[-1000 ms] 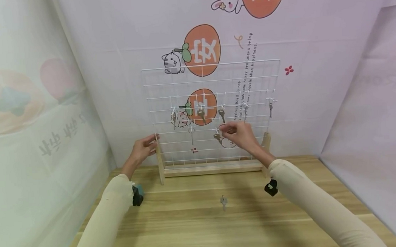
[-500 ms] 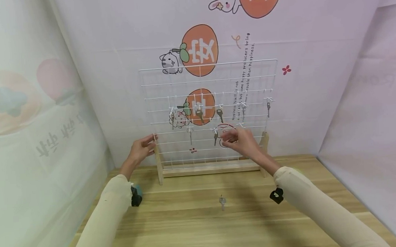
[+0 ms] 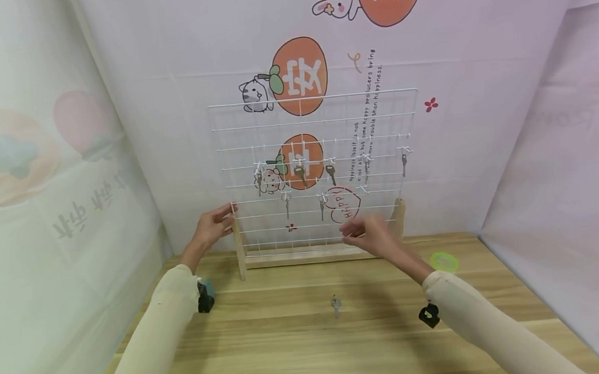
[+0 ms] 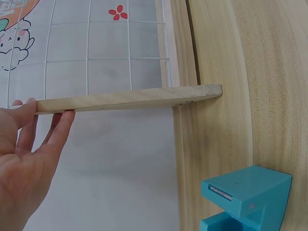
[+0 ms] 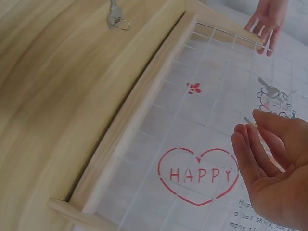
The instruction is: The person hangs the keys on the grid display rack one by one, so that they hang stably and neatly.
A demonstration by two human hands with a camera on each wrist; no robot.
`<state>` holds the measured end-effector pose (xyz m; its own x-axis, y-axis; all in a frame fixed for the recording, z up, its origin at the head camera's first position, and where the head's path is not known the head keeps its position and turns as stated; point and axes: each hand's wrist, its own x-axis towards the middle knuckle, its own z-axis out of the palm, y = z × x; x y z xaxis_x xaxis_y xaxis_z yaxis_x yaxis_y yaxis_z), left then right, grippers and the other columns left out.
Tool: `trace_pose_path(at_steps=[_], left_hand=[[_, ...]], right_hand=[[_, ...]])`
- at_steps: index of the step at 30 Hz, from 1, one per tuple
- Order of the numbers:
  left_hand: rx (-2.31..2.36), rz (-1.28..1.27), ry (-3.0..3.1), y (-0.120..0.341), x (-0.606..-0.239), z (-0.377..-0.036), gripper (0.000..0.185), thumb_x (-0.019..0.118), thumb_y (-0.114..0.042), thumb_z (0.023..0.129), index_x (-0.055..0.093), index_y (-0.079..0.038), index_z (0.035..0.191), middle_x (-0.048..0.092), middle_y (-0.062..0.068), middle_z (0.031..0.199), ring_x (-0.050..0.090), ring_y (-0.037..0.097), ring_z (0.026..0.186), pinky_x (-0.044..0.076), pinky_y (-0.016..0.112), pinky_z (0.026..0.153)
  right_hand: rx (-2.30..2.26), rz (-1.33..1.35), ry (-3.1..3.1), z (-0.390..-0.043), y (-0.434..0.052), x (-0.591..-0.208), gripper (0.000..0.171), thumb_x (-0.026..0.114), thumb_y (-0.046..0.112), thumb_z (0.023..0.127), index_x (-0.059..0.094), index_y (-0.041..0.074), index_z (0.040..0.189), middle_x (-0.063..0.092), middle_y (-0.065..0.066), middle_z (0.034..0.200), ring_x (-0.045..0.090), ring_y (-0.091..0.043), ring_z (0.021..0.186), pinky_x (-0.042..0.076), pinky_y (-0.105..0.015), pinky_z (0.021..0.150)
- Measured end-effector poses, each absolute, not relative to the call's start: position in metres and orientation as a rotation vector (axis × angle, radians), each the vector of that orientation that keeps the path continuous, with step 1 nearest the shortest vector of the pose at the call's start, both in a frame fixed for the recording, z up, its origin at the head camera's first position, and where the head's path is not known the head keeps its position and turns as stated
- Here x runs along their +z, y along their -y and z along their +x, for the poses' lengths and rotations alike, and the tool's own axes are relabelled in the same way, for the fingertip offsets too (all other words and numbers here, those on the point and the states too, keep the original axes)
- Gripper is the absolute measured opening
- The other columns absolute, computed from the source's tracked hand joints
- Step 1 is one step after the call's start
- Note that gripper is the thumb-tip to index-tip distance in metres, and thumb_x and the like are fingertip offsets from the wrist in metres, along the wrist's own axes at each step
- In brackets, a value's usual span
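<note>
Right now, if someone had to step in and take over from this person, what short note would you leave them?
Left hand: fingers straight, steadying the left wooden post of the wire rack.
Right hand: holds nothing, fingers loosely curled, in front of the rack's lower right.
Done: seven keys hang on the rack's hooks, the nearest hanging key by the HAPPY heart.
Left: one loose key lies on the table; a lower hook looks empty.

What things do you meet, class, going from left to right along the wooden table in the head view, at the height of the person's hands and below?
Left hand on the rack's left wooden post → loose key on the table → right hand → green ring.
</note>
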<state>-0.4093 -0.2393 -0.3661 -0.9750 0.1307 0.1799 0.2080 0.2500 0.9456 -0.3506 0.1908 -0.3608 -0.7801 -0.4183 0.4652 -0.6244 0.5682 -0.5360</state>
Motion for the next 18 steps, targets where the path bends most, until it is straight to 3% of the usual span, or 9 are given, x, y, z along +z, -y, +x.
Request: trace_pose_path(at_steps=[18], left_hand=[[-1.867,-0.351,2.423,0.238,-0.365,-0.408,0.052,0.051,-0.004,0.109,0.038,-0.005,0.160,0.040,0.017,0.162,0.041,0.037,0.147,0.049,0.047,0.111]], right_hand=[[1.017,0.862,2.613,-0.340,-0.198,-0.420,0.011,0.082,0.003,0.089,0.079,0.003,0.099,0.078,-0.007,0.090,0.073,-0.017,0.080,0.063,-0.023,0.070]])
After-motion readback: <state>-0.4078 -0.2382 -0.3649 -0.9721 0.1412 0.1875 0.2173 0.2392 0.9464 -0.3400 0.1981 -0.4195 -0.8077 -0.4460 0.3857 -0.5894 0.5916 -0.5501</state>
